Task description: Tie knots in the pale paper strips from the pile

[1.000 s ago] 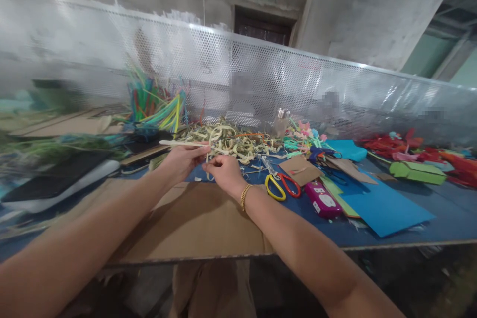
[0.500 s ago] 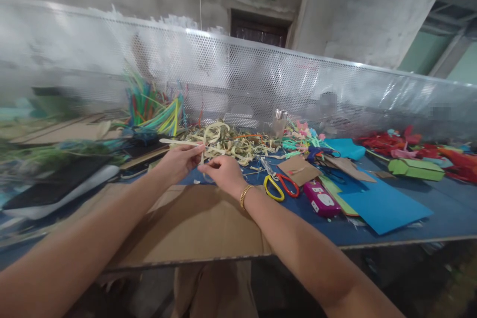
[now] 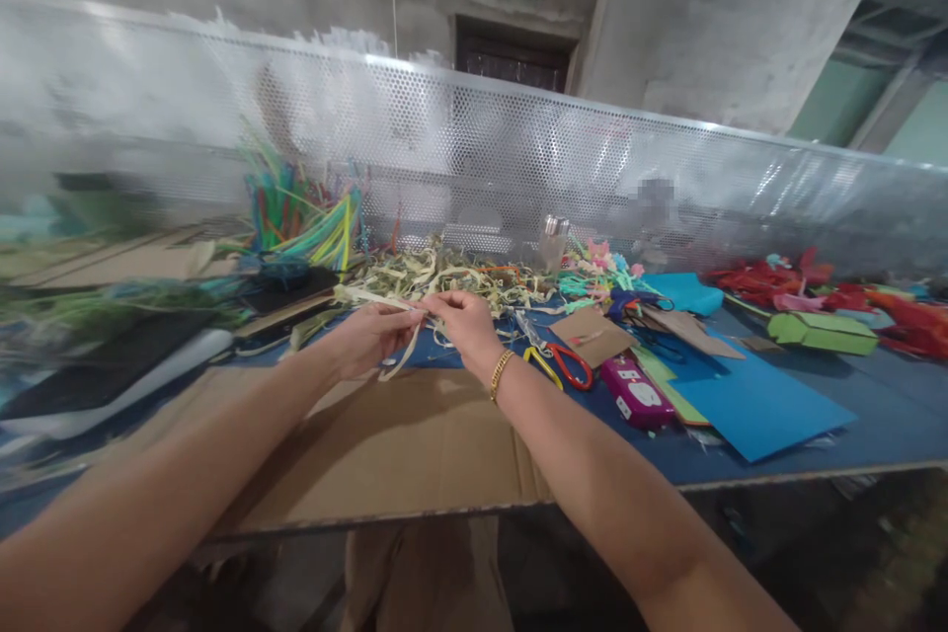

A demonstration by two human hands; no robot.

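Note:
Pale, flat strips (image 3: 401, 362) that look like paper or dried leaf are pinched between my two hands above the table. My left hand (image 3: 374, 338) is closed on them, with one end sticking out to the left over its fingers and another hanging below. Fingertips of my right hand (image 3: 465, 318) pinch the strips right beside the left fingertips. Just behind my hands lies a tangled heap of similar pale green strips (image 3: 444, 269). A brown cardboard sheet (image 3: 400, 449) lies under my forearms at the table's front edge.
Right of my hands are scissors (image 3: 569, 367) with red and yellow handles, a purple box (image 3: 635, 391) and blue sheets (image 3: 762, 405). Colourful pipe cleaners (image 3: 296, 217) stand back left. A perforated metal screen (image 3: 504, 148) runs along the back; a clear bottle (image 3: 552, 242) stands before it.
My hands have shifted slightly right and come together at the fingertips. The strip that stood up between them now hangs below the left hand.

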